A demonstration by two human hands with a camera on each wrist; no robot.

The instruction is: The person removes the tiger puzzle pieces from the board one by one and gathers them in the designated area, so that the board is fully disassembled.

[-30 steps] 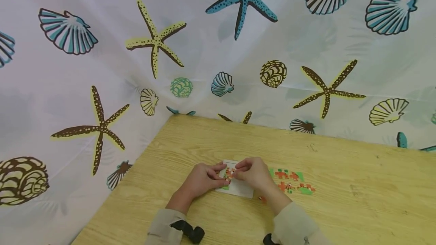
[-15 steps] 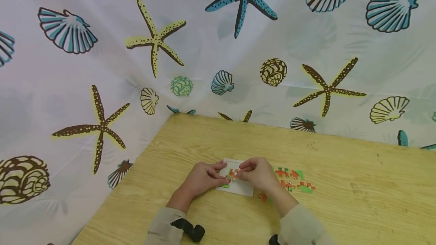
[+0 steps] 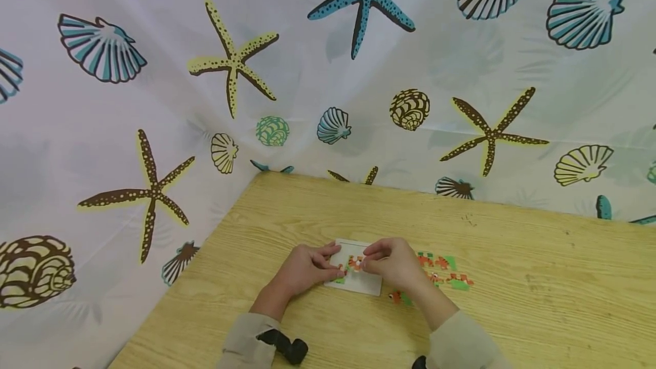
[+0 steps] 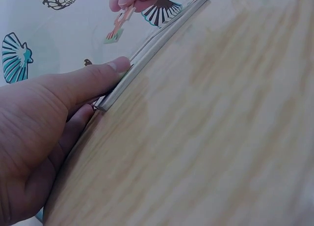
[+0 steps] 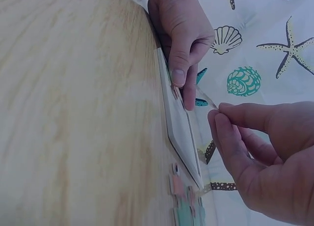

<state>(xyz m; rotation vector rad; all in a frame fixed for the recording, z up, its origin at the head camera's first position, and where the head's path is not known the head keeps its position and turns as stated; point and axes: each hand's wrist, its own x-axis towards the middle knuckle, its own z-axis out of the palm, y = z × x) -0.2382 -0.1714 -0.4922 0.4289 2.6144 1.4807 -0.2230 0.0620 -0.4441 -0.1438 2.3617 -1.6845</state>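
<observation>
A white puzzle tray (image 3: pixel 365 286) lies flat on the table in the head view. My left hand (image 3: pixel 301 269) holds it at the left side, the thumb over a green-and-orange piece (image 3: pixel 339 281) in the near left corner. Between thumb and fingertips, my right hand (image 3: pixel 397 265) pinches a jigsaw piece (image 3: pixel 355 262) with orange and green print. In the left wrist view that held piece (image 4: pixel 116 32) hangs tilted, apart from the tray. Seen from the right wrist, the piece is nearly edge-on, and the tray (image 5: pixel 179 123) lies below the right fingers.
Several loose jigsaw pieces (image 3: pixel 459 282) lie on the wooden table (image 3: pixel 543 300) right of the tray, some partly behind the right hand. Another orange piece (image 3: pixel 394 297) sits by the tray's near right corner. A shell-printed cloth (image 3: pixel 307 73) hangs behind and to the left.
My right hand has drawn a little to the right, carrying the pinched piece away from the left thumb and showing more of its print. The left hand stays in place on the tray.
</observation>
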